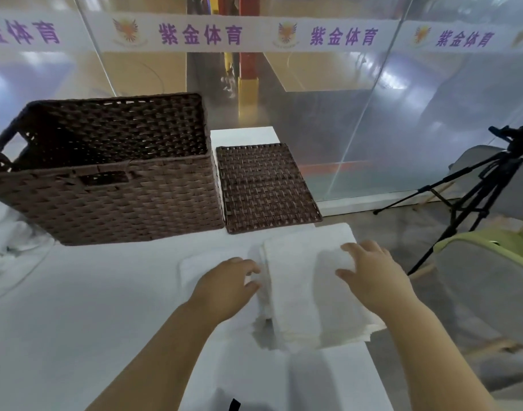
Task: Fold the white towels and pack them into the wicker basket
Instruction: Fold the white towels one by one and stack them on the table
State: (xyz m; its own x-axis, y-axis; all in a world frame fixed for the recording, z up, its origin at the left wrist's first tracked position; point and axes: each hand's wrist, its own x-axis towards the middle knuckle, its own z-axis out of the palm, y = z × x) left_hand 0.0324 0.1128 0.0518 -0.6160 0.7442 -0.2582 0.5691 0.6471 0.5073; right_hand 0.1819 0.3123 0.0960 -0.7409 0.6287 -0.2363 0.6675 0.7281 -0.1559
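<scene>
Head view. Student: Which stage is shown?
Tutor: Folding, early. One white towel (301, 292) lies part-folded at the near right edge of the desk (91, 307). The left hand (227, 286) curls its fingers on the towel's folded left edge, gripping it. The right hand (373, 280) rests flat on top, fingers straight. A heap of crumpled towels (8, 247) waits at the left edge, apparently unfolded.
Student: And the containers?
Tutor: The wicker basket (106, 185) stands open toward the far left corner; no towel shows inside, though its floor is partly hidden. Its lid (266, 188) lies flat just beside it, on the right. Packing, by this evidence, has not begun
</scene>
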